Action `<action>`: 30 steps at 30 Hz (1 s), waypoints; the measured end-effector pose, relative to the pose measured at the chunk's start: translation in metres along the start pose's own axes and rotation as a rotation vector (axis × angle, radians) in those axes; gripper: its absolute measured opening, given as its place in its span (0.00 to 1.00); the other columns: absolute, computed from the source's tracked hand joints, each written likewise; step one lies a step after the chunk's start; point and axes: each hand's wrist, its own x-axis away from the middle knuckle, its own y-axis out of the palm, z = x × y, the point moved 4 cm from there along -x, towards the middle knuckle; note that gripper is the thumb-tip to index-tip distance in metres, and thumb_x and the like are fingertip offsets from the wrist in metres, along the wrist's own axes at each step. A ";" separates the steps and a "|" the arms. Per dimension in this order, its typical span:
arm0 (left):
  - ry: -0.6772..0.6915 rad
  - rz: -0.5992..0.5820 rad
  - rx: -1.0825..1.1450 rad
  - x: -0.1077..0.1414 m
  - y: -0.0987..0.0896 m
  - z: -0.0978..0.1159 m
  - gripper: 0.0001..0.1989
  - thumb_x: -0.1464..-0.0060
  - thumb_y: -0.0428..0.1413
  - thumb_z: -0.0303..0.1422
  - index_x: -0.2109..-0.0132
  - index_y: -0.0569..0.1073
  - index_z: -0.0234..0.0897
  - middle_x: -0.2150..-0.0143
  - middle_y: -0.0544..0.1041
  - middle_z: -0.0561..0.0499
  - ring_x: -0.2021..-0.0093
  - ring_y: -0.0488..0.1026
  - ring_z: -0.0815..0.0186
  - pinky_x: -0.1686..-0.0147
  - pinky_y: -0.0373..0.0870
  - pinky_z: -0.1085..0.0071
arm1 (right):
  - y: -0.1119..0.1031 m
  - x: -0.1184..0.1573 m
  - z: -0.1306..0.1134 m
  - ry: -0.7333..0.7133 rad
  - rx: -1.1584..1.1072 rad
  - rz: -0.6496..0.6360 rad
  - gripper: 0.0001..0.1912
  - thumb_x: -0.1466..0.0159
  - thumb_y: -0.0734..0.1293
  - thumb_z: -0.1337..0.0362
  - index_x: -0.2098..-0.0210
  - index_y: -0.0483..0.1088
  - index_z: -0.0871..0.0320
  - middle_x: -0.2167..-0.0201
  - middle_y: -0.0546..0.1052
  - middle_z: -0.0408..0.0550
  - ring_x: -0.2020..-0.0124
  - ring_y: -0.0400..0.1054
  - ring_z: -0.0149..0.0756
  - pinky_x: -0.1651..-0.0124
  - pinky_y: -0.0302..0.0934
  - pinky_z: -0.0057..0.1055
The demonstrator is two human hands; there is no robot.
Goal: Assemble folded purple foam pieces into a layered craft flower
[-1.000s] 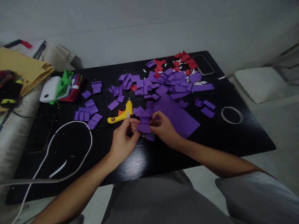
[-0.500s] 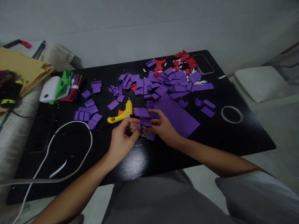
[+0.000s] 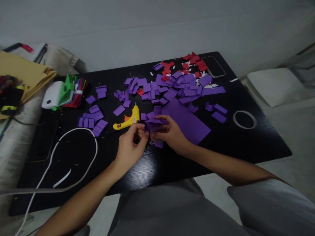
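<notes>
Near the table's front middle, a folded purple paper piece (image 3: 154, 124) is held between both hands. My left hand (image 3: 131, 142) pinches its left edge between thumb and fingers. My right hand (image 3: 169, 133) grips it from the right, fingers bent around its side. Just behind my left hand lies a yellow glue gun (image 3: 129, 119), nozzle pointing away. A large purple sheet (image 3: 188, 123) lies flat to the right of my right hand. Small folded purple pieces (image 3: 90, 121) sit in rows to the left, and a heap of purple strips (image 3: 182, 83) is farther back.
Red scraps (image 3: 195, 60) and a phone-shaped outline (image 3: 214, 67) are at the back right. A tape ring (image 3: 244, 120) lies right. On the left are a white cable (image 3: 94, 154), a white device (image 3: 52, 95), green and red bundles (image 3: 73, 91) and yellow envelopes (image 3: 22, 72).
The purple piece between my hands has tilted and turned, its upper flap now lower and nearer my right fingers. My left fingers have shifted slightly along its edge.
</notes>
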 end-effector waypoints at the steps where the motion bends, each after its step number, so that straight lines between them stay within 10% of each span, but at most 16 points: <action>1: 0.010 -0.008 -0.004 0.000 0.000 0.000 0.05 0.36 0.58 0.33 0.54 0.74 0.39 0.70 0.75 0.55 0.71 0.75 0.69 0.71 0.70 0.75 | 0.000 0.000 0.000 0.003 -0.004 -0.002 0.39 0.54 0.83 0.68 0.48 0.63 0.51 0.67 0.82 0.37 0.70 0.80 0.35 0.59 0.79 0.36; 30: -0.024 -0.010 0.059 0.000 0.000 -0.006 0.07 0.40 0.61 0.31 0.55 0.74 0.40 0.68 0.77 0.54 0.70 0.73 0.68 0.70 0.68 0.73 | 0.002 -0.001 0.000 -0.016 0.011 -0.069 0.26 0.49 0.81 0.66 0.53 0.73 0.54 0.74 0.82 0.38 0.74 0.80 0.34 0.64 0.79 0.31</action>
